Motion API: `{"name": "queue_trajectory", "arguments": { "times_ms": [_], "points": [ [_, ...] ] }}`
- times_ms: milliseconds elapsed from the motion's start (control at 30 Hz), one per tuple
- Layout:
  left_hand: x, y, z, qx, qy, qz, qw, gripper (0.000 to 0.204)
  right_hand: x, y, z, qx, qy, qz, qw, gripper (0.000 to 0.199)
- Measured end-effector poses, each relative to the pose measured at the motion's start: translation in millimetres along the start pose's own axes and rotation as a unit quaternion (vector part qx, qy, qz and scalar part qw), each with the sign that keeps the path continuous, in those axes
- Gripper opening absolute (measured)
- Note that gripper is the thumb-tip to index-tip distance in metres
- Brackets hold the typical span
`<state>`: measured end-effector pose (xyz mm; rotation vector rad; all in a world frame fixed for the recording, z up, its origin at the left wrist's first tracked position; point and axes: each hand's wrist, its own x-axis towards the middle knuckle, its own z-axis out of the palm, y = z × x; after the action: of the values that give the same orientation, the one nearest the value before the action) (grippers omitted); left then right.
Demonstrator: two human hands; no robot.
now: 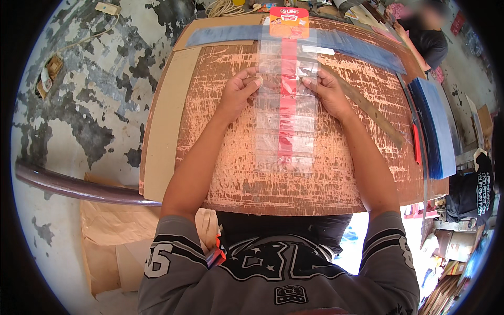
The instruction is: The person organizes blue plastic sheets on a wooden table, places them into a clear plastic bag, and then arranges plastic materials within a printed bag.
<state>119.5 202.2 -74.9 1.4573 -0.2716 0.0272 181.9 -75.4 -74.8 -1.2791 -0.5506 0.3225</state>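
Note:
A long clear plastic pocket strip [299,123] with a red band down its middle lies over the worn table, in front of me. At its far end is a red and orange printed header card [289,23]. My left hand [240,92] pinches the strip's left edge between thumb and fingers. On the opposite edge, level with it, my right hand [331,90] pinches the strip the same way. The strip's near end hangs toward me, with several pockets showing below my hands.
A blue translucent plastic strip [357,48] crosses the table's far side. A ruler [370,110] lies right of my hand. A red-handled cutter [417,142] and a blue sheet stack [433,126] are at the right edge. Cardboard [170,121] lies left. Another person [428,39] sits at the far right.

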Motion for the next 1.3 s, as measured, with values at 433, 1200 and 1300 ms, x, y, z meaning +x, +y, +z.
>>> {"name": "queue_trajectory", "arguments": {
  "times_ms": [433,1200,1300],
  "points": [
    [0,-4,16,0.026,0.073,0.071,0.995,0.073,-4,-2,12,-0.159,-0.053,0.039,0.985,0.042],
    [-11,15,26,0.242,-0.091,0.147,0.955,0.017,-5,-16,-5,0.037,-0.062,0.03,0.997,0.047],
    [-10,15,25,0.243,-0.114,0.155,0.951,0.015,-1,-10,-14,0.028,-0.068,0.041,0.996,0.051]
  ]
}}
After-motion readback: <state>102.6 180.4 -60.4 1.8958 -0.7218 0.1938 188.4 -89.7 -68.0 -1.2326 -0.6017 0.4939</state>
